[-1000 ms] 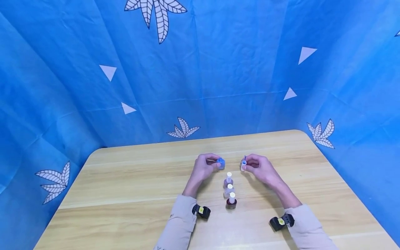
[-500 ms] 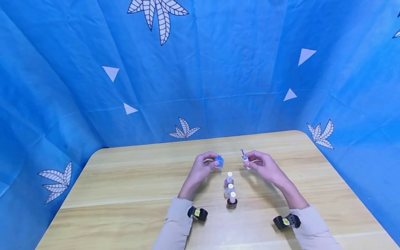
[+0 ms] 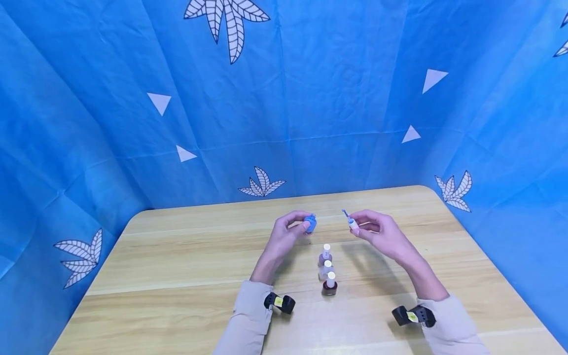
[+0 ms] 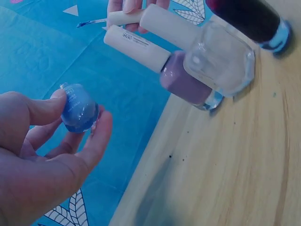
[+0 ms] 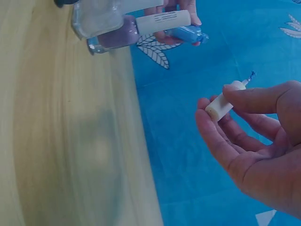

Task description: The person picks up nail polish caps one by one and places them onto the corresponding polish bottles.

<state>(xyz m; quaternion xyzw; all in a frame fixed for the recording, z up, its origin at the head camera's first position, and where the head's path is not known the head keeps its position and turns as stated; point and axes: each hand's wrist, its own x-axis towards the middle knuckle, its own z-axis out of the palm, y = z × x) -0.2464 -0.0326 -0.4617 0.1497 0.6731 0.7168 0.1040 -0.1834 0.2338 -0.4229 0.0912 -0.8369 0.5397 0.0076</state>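
My left hand (image 3: 284, 236) pinches an uncapped bottle of blue nail polish (image 4: 80, 108) between thumb and fingers, held above the table. Opposite it, my right hand (image 3: 381, 234) grips the white nail polish cap (image 5: 220, 106), its brush (image 5: 251, 76) pointing up and away, coated in blue. The brush and bottle are apart. Between and nearer than the hands stand three capped bottles in a row: a mauve nail polish (image 3: 325, 258), a clear-looking nail polish (image 3: 326, 272) and a dark red nail polish (image 3: 330, 287), all with white caps.
The light wooden table (image 3: 177, 266) reaches back to a blue curtain (image 3: 337, 98) with white leaf and triangle prints. A black wrist camera (image 3: 281, 302) sits on the left forearm and another black wrist camera (image 3: 412, 315) on the right.
Both hands have risen slightly, the right one also shifting right. The brush has tipped from nearly upright to slanting up and left. The three standing bottles have stayed put.
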